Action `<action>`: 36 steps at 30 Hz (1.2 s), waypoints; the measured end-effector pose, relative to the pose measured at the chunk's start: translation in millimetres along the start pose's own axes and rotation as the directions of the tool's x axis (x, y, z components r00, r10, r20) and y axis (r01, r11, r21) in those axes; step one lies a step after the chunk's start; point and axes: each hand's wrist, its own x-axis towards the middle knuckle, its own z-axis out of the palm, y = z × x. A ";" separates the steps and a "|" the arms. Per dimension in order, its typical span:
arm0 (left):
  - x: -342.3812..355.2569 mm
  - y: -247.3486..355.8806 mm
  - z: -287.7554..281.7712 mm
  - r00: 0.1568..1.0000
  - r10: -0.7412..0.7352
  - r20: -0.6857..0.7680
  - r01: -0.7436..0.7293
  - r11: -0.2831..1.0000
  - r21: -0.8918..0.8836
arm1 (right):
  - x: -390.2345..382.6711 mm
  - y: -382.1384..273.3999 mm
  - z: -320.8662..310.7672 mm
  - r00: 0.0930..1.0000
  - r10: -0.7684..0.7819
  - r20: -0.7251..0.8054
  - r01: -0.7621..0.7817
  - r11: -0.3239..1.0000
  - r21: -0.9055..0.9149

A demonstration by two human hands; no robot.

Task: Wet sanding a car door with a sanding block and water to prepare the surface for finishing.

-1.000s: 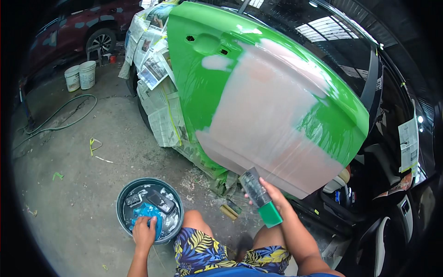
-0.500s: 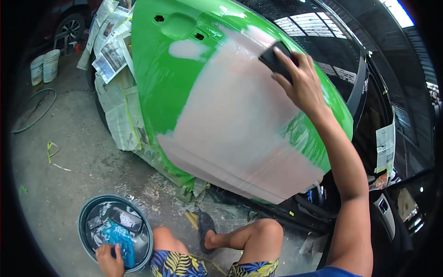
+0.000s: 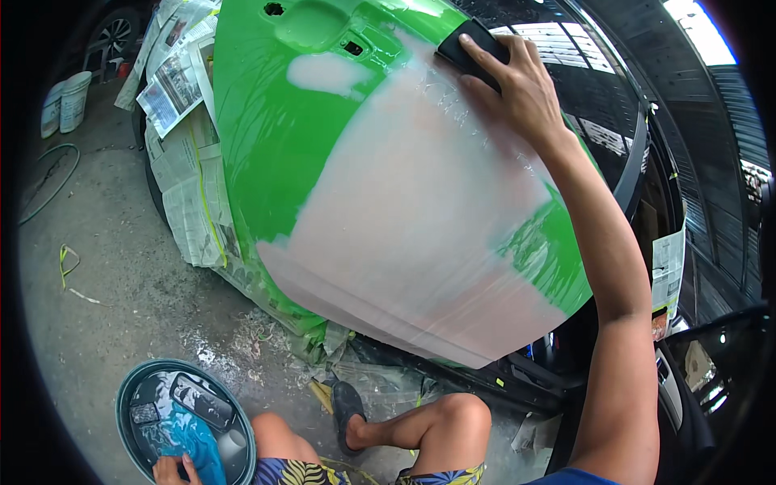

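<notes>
**Right hand high on the door, filler patch running down and left from it**

My right hand (image 3: 517, 85) is stretched up and away from me, fingers spread flat and curled over a dark sanding block (image 3: 469, 47), pressing it against the upper part of the green car door (image 3: 259, 153). The hand is closed over the block's back, not around it; the block's long axis runs slantwise, from upper right to lower left, roughly along the door's top edge.

What matters from here is direction: the big pale, sanded filler patch (image 3: 404, 226) lies below and to the left of the block, widening as it falls toward the door's lower edge near my knee (image 3: 457, 412). The block sits at the patch's upper right end, so nearly all the dull surface is on the near side of the hand. A smaller pale spot (image 3: 323, 73) sits apart, to the left of the block, near the door handle recess (image 3: 311, 20).

My left hand (image 3: 171, 470) is far off, low at the picture's bottom edge, fingers resting in a round basin of water (image 3: 129, 396) on the floor, touching a blue cloth (image 3: 194, 444); whether it grips the cloth I cannot tell. The right hand is clearly the one at the door.

Masking newspaper (image 3: 182, 137) covers the bodywork left of the door, and white buckets (image 3: 65, 101) stand well beyond.
</notes>
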 end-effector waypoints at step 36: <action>-1.0 -7.3 2.5 0.999 0.022 -0.034 -0.023 0.999 -0.025 | -1.5 -8.8 19.6 0.997 -0.049 -0.053 0.050 0.998 0.025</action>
